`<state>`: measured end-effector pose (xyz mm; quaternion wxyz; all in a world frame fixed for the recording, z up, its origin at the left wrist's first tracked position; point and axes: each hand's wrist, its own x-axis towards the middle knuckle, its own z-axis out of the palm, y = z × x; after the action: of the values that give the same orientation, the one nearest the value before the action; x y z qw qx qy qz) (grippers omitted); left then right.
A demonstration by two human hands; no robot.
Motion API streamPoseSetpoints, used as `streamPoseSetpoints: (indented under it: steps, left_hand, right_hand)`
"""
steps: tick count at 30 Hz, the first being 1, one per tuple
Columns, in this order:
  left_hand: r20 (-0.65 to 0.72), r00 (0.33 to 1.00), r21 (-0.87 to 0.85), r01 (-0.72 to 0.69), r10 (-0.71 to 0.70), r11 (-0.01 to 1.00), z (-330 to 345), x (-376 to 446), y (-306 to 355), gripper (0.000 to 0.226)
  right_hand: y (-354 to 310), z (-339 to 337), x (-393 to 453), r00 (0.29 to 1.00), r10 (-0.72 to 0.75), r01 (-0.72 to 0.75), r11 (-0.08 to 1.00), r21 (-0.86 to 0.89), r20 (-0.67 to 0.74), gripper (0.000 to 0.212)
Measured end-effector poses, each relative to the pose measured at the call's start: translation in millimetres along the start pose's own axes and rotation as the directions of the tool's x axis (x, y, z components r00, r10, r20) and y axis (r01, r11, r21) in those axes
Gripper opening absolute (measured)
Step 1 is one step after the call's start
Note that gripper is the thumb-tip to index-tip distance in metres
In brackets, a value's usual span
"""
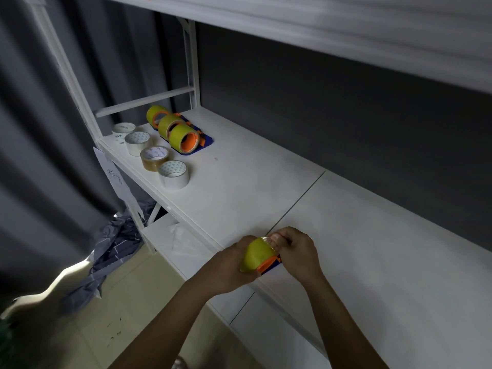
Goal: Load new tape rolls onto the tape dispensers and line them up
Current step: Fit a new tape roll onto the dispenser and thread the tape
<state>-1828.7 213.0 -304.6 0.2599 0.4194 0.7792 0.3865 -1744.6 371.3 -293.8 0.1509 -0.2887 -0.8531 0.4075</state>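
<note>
Two bare forearms rise from the bottom of the frame to meet low and centre, at the front edge of a white shelf [359, 235]. The left hand [229, 265] is wrapped around a yellow tape roll [257, 254] already seated on an orange and blue dispenser [270, 265]. Just right of it, the right hand [296, 251] pinches closed on the clear loose tape end [267, 238] at the roll's top.

The roll looks light and rigid, so gripping its outer face seems safest. The free end is likely thin, sticky and prone to folding onto itself; pinching only its corner should help.

In the upper left of the frame, four spare rolls [153, 153], white and brownish, lie flat in a diagonal row. Right of them, three loaded dispensers [181, 134] stand lined up.
</note>
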Motion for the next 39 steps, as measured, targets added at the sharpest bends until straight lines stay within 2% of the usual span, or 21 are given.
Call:
streamPoseSetpoints:
  steps: [5,7,9,10,12,16,19,22,25,29,32,36,39]
  left_hand:
    - [0.098,0.988,-0.067,0.125,-0.119,0.99,-4.6,5.4,6.7,0.062]
    - [0.144,0.976,-0.144,0.185,-0.164,0.972,-6.0,8.2,11.4,0.051]
    - [0.115,0.971,-0.185,0.227,-0.209,0.956,-6.3,12.0,13.9,0.034]
    - [0.079,0.972,-0.204,0.233,-0.221,0.951,-5.6,14.5,13.6,0.032]
    - [0.02,0.971,-0.254,0.234,-0.237,0.938,-3.7,18.5,14.4,0.031]
    - [-0.028,0.961,-0.285,0.256,-0.275,0.924,0.1,26.2,14.2,0.025]
    - [-0.049,0.949,-0.325,0.279,-0.311,0.904,2.6,30.1,16.0,0.029]
    - [-0.077,0.939,-0.299,0.298,-0.334,0.906,4.0,32.4,18.0,0.034]
    - [-0.099,0.931,-0.271,0.314,-0.351,0.91,5.0,35.4,19.8,0.036]
    - [-0.106,0.922,-0.255,0.337,-0.373,0.906,5.0,37.0,21.9,0.036]
    - [-0.105,0.922,-0.261,0.337,-0.374,0.905,6.2,36.9,22.2,0.037]
    - [-0.1,0.924,-0.284,0.328,-0.368,0.901,4.9,35.8,25.0,0.038]
    - [-0.115,0.935,-0.22,0.306,-0.336,0.926,3.4,31.0,26.5,0.036]
  right_hand:
    - [-1.9,-1.6,0.3,0.995,-0.013,0.002,0.994,0.111,0.094,0.016]
    - [-1.8,-4.0,1.0,0.99,-0.011,-0.013,0.986,0.164,0.143,0.018]
    - [-1.1,-7.6,2.8,0.981,-0.003,-0.032,0.984,0.177,0.196,0.021]
    - [-1.0,-9.6,4.0,0.974,0.009,-0.053,0.98,0.192,0.227,0.022]
    - [-1.1,-13.3,7.6,0.95,0.064,-0.152,0.949,0.277,0.305,0.022]
    - [-6.6,-19.3,12.4,0.868,0.247,-0.43,0.807,0.405,0.431,0.013]
    - [-7.8,-20.9,12.7,0.842,0.278,-0.484,0.768,0.419,0.463,0.009]
    - [-10.7,-21.2,11.6,0.839,0.282,-0.49,0.764,0.419,0.466,0.008]
    - [-11.1,-20.8,11.5,0.833,0.283,-0.496,0.763,0.414,0.475,0.017]
    - [-9.4,-19.6,10.6,0.835,0.284,-0.494,0.764,0.415,0.471,0.019]
    - [-5.2,-19.7,12.8,0.827,0.282,-0.51,0.74,0.439,0.486,0.03]
    - [0.2,-19.2,13.7,0.888,0.174,-0.334,0.88,0.338,0.425,0.03]
    - [2.1,-17.2,14.4,0.919,0.127,-0.249,0.921,0.299,0.373,0.025]
